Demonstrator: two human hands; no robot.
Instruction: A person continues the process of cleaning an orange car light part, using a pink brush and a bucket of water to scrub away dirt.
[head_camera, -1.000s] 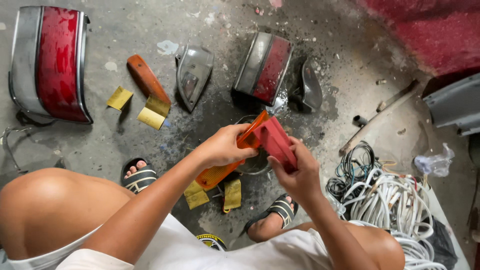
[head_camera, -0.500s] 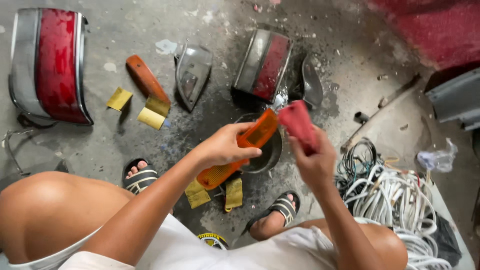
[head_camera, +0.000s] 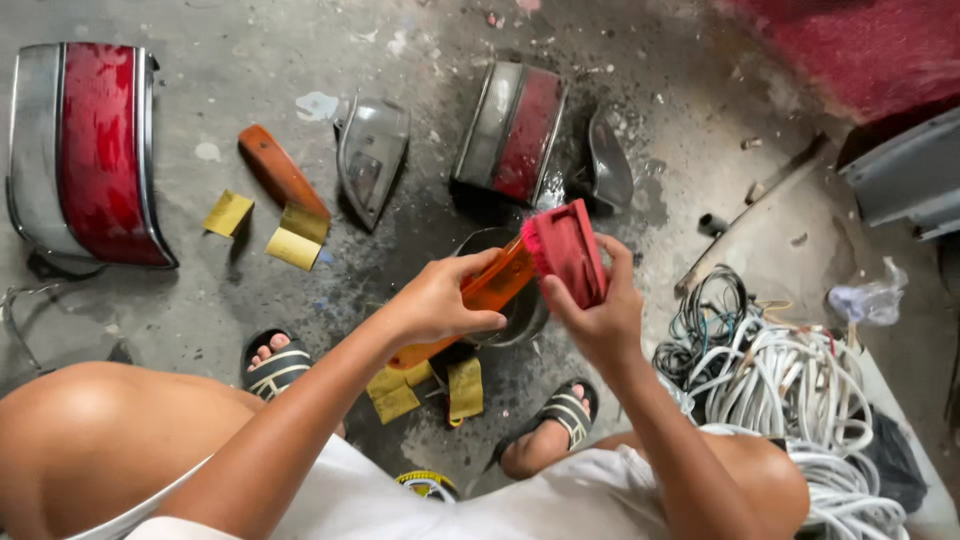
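**Orange lens getting a red pad pressed on it**

Left hand (head_camera: 440, 300) is wrapped tight round a long translucent orange lens (head_camera: 490, 290), held over a dark bowl (head_camera: 525, 315). Right hand (head_camera: 600, 315) fingers clamp a folded red pad (head_camera: 568, 250) against its upper end. Yellow paper squares (head_camera: 290, 240) lie on the concrete.

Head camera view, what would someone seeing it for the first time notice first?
The eye falls first on the middle of the frame, where the left hand grips a long orange lens and the right hand presses a red pad against its upper end, above a dark bowl. Next comes the big red tail light lying on the concrete floor at the far left, then the heap of white cables at the right.
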